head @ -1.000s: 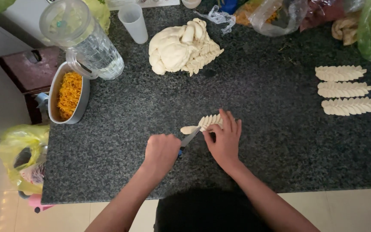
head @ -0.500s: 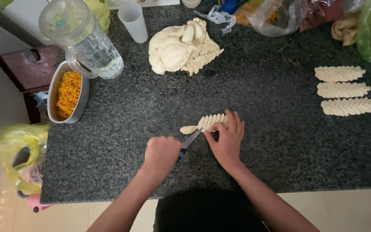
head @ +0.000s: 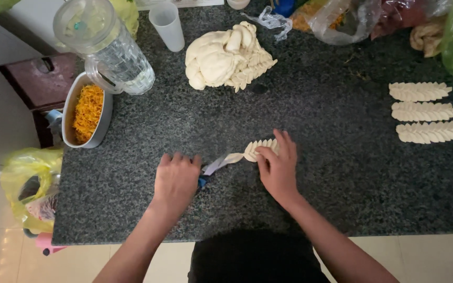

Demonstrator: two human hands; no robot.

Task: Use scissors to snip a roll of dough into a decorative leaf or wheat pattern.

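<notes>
My left hand [head: 175,180] grips a small knife [head: 214,166] with a blue handle, its blade lying against the narrow end of a leaf-shaped dough piece [head: 252,150] on the dark granite counter [head: 331,173]. My right hand [head: 278,166] presses down on the wider end of that dough piece, fingers spread over it. Three finished ridged dough leaves [head: 423,111] lie in a row at the right. A pile of raw dough [head: 226,56] sits at the back centre.
A clear lidded jug [head: 106,44] and a plastic cup [head: 167,25] stand at the back left. A metal bowl of orange shreds [head: 86,109] sits at the left edge. Plastic bags [head: 373,18] crowd the back right; a yellow bag [head: 24,183] hangs below left.
My left hand has drawn the knife slightly left and down along the dough's tip. My right hand stays on the dough.
</notes>
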